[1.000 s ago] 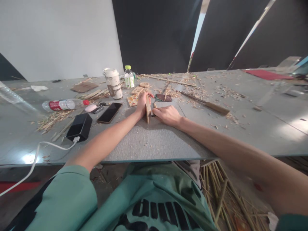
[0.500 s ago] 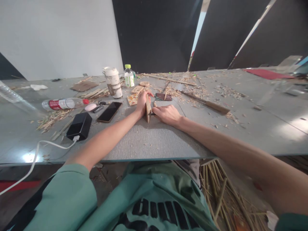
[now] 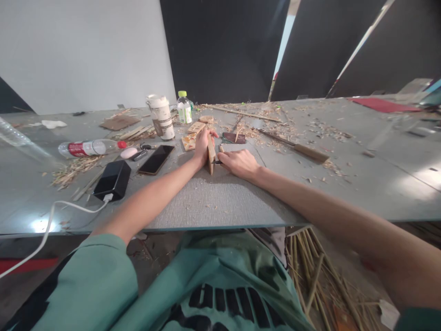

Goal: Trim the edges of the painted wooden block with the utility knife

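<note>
My left hand (image 3: 203, 146) grips a small flat wooden piece (image 3: 211, 161), which stands on edge on the grey table. Close on its right, my right hand (image 3: 240, 163) is closed round a tool with a dark tip (image 3: 217, 162); the tip points left and meets the face of the wood. Most of the tool is hidden in my fingers. Just behind my hands lies a dark brown case (image 3: 234, 138) with a thin wood sliver on it. Patterned square pieces (image 3: 189, 142) rest behind my left hand.
On the left are a phone (image 3: 156, 159), a black box (image 3: 112, 180) with a white cable, a lying bottle (image 3: 91, 148) and a paper cup (image 3: 161, 118). A small upright bottle (image 3: 184, 108) stands behind. A wooden-handled blade (image 3: 310, 153) and shavings lie right.
Both hands keep nearly the same place and grip. The whole view has shifted very slightly, and a little more of the dark tool tip shows beside the wood.
</note>
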{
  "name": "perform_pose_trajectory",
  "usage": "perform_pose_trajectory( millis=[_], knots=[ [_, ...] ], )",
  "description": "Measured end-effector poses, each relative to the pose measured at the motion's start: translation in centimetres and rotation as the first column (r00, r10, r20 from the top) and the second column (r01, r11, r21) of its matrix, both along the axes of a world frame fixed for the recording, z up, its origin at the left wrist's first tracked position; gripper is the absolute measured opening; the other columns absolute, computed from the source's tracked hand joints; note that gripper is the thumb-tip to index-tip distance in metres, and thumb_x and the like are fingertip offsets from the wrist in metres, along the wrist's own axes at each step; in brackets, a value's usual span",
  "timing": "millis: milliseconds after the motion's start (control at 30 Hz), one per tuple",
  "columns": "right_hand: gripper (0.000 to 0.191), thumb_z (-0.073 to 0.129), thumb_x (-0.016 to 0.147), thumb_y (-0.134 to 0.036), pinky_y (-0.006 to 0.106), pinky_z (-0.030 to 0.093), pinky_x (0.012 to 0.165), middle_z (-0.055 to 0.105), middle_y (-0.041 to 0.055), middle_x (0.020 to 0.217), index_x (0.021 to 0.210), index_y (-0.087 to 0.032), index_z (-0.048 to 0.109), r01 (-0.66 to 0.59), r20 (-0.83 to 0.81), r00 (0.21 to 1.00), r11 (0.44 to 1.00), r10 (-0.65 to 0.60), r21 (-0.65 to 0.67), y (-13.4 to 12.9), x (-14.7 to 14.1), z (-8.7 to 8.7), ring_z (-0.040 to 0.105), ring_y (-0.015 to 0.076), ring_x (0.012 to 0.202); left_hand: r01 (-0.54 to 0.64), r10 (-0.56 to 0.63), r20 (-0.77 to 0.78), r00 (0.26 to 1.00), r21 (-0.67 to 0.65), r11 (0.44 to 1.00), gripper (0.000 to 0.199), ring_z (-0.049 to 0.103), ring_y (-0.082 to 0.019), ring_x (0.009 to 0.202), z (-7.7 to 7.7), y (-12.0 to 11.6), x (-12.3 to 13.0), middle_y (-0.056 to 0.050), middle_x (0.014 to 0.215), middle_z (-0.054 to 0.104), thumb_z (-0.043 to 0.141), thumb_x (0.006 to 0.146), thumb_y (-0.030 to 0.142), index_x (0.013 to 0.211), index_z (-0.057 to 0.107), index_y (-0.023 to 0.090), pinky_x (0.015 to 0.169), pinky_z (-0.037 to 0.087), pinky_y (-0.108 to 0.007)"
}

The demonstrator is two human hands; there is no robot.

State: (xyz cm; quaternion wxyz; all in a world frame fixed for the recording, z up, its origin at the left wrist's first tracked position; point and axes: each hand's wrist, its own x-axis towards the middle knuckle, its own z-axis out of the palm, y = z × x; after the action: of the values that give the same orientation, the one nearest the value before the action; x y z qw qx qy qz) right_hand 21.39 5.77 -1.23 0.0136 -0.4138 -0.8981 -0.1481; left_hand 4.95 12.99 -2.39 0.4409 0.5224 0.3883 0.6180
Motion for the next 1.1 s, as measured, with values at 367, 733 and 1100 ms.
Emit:
perform_pose_trajectory(
  millis=[367, 733, 1100],
  knots=[
    [0.032, 0.035, 0.11, -0.027, 0.031, 0.029, 0.064, 0.074, 0.0152, 0.116, 0.129, -0.019, 0.059, -0.013, 0.003, 1.0, 1.0, 0.014, -0.003, 0.05, -0.16, 0.03, 0.066, 0.022, 0.084, -0.031, 0.031, 0.019, 0.999, 0.009, 0.999, 0.048, 0.042, -0.016, 0.051, -0.33, 0.46, -0.03, 0.0, 0.053, 0.042, 0.034, 0.11, 0.028, 0.068, 0.056, 0.021, 0.059, 0.032, -0.034],
    [0.033, 0.035, 0.111, -0.029, 0.031, 0.028, 0.062, 0.075, 0.0138, 0.115, 0.131, -0.02, 0.059, -0.006, 0.009, 1.0, 1.0, 0.006, -0.003, -0.17, -0.17, 0.19, 0.068, 0.0231, 0.085, -0.05, 0.049, 0.027, 0.998, 0.029, 0.998, 0.056, 0.04, -0.015, 0.051, -0.65, 0.55, 0.03, 0.0, 0.054, 0.041, 0.039, 0.112, 0.044, 0.064, 0.057, 0.021, 0.058, 0.031, -0.034],
    [0.032, 0.038, 0.11, -0.028, 0.032, 0.032, 0.066, 0.075, 0.0118, 0.104, 0.13, -0.021, 0.062, -0.013, 0.04, 0.999, 0.999, 0.015, -0.039, -0.29, -0.59, 0.5, 0.068, 0.023, 0.08, -0.076, 0.077, -0.056, 0.995, 0.029, 0.997, 0.054, 0.041, -0.015, 0.054, -0.35, 0.55, -0.35, 0.001, 0.056, 0.042, 0.027, 0.115, 0.028, 0.07, 0.055, 0.021, 0.061, 0.035, -0.034]
  ],
)
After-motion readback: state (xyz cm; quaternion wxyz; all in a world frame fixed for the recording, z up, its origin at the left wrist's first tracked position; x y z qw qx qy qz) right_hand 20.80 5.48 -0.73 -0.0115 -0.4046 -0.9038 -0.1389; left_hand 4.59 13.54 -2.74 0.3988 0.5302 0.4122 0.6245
